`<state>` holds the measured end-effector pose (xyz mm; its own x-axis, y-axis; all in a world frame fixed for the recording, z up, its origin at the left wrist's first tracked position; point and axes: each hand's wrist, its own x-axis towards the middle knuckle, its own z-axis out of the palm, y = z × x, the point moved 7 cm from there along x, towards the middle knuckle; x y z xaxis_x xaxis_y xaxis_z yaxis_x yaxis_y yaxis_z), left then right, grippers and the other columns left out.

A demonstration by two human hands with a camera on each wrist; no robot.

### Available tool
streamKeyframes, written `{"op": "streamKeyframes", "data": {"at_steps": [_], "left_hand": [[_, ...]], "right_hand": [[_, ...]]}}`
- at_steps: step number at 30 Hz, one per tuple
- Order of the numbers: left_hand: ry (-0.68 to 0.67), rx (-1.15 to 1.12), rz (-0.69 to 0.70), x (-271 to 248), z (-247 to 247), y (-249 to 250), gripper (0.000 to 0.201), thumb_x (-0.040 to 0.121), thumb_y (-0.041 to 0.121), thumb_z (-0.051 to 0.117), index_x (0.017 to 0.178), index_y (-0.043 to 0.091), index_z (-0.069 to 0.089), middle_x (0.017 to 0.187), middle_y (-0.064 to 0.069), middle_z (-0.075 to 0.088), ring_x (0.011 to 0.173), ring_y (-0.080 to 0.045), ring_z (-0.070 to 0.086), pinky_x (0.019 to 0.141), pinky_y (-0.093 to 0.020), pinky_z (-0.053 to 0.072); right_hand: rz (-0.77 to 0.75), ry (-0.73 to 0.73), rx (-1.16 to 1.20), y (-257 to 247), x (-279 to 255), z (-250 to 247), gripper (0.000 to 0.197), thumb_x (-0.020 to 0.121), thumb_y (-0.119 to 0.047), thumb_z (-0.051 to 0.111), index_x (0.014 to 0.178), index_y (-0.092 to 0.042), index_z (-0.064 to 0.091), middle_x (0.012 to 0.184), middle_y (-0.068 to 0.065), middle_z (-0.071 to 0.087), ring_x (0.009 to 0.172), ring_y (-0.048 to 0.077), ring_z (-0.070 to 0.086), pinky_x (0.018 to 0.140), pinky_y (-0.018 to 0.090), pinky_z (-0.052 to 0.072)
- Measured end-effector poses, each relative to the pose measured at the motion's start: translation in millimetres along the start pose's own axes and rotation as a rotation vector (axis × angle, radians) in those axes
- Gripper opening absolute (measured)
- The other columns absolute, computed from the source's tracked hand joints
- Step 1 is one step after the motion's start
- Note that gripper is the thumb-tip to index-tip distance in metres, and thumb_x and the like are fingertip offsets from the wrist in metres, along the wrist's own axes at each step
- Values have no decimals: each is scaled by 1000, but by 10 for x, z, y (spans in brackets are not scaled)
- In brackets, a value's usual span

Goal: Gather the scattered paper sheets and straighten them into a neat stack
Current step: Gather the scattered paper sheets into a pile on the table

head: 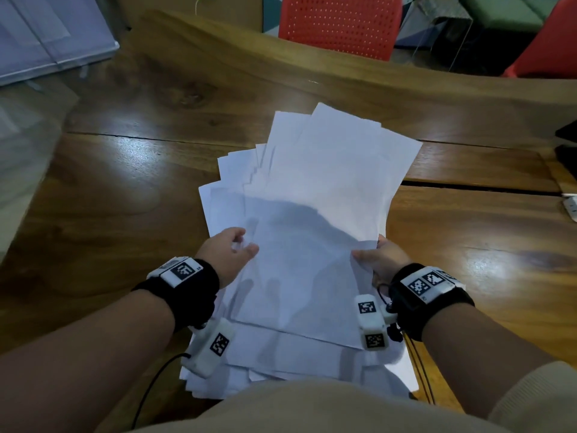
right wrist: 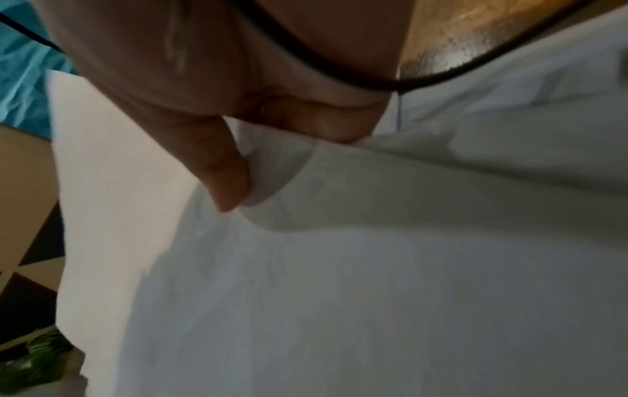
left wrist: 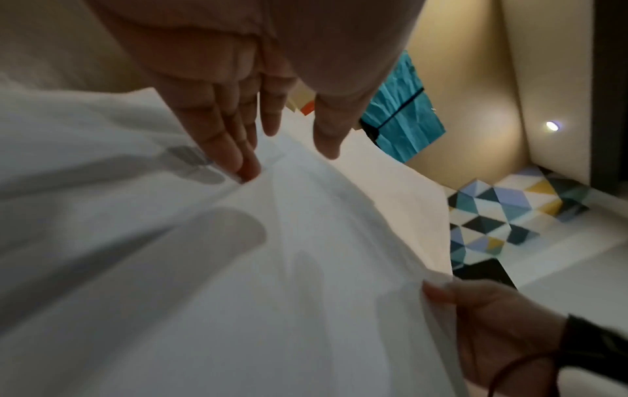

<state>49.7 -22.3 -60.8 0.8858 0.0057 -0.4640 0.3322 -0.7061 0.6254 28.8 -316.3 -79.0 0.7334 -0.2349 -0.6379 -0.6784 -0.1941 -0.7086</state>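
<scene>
A loose fan of white paper sheets (head: 312, 189) lies in the middle of the wooden table (head: 125, 182), reaching from mid-table to the near edge. My left hand (head: 240, 245) is at the left edge of the upper sheets. Its thumb lies on top and its fingertips (left wrist: 248, 172) meet the edge, pinching it lightly. My right hand (head: 365, 251) pinches the right edge, thumb (right wrist: 227, 182) on top and fingers curled beneath. Between the hands the upper sheets (left wrist: 306, 268) bow slightly off the pile. Lower sheets stick out askew at the far left and near my body.
A red perforated chair (head: 337, 23) stands beyond the far table edge, and part of another shows at the far right. A pale flat box (head: 46, 35) sits at the back left. Dark objects (head: 568, 145) and a small white item (head: 571, 207) lie at the right edge.
</scene>
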Motion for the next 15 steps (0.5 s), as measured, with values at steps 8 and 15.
{"op": "streamKeyframes", "data": {"at_steps": [8, 15], "left_hand": [[-239, 47, -72, -18, 305, 19, 30, 86, 29, 61, 106, 6, 63, 73, -1, 64, 67, -19, 61, 65, -27, 50], [23, 74, -48, 42, 118, 90, 71, 73, 35, 74, 134, 12, 44, 138, -13, 45, 120, -28, 52, 98, -35, 44]], "right_hand": [[-25, -145, -199, -76, -62, 139, 52, 75, 3, 68, 121, -8, 48, 101, 8, 62, 104, 30, 57, 92, 38, 45], [-39, -22, -252, 25, -62, 7, 37, 83, 10, 54, 116, -5, 52, 87, 7, 59, 78, 21, 56, 67, 17, 47]]}}
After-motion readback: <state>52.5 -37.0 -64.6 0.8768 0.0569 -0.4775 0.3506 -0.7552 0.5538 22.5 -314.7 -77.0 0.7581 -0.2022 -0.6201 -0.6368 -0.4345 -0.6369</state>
